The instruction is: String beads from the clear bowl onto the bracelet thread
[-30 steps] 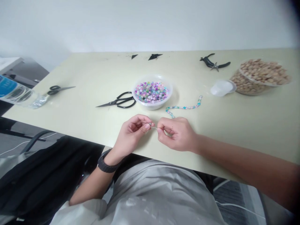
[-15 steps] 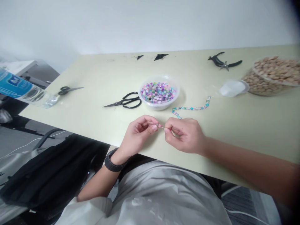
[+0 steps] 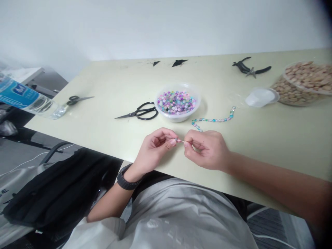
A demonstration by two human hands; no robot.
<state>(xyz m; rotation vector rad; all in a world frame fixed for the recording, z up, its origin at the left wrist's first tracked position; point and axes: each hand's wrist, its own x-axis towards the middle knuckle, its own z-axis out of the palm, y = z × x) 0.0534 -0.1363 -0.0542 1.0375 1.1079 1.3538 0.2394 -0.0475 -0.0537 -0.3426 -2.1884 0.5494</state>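
Note:
My left hand (image 3: pixel 158 148) pinches a small bead (image 3: pixel 176 139) between thumb and forefinger. Close by on the right, my right hand (image 3: pixel 207 149) is closed on a thin strand (image 3: pixel 182 141) that spans the short gap to the bead. Just beyond both hands is a white bowl (image 3: pixel 177 118) holding purple, pink, green and blue beads. A string of blue and clear beads (image 3: pixel 214 120) lies curved on the table behind my right hand, its near end partly beside my knuckles.
Black-handled scissors (image 3: pixel 145 111) touch the bowl's left side. Smaller scissors (image 3: pixel 75 100) and a water bottle (image 3: pixel 33 100) are at the left. Pliers (image 3: pixel 250 70), a plastic lid (image 3: pixel 259 97) and a tub of nuts (image 3: pixel 298 93) stand at the right. Black scraps (image 3: pixel 178 63) lie near the wall.
The view has shifted slightly, so the tabletop objects appear a little farther right. Both hands keep their pinches, with nearly the same gap between them.

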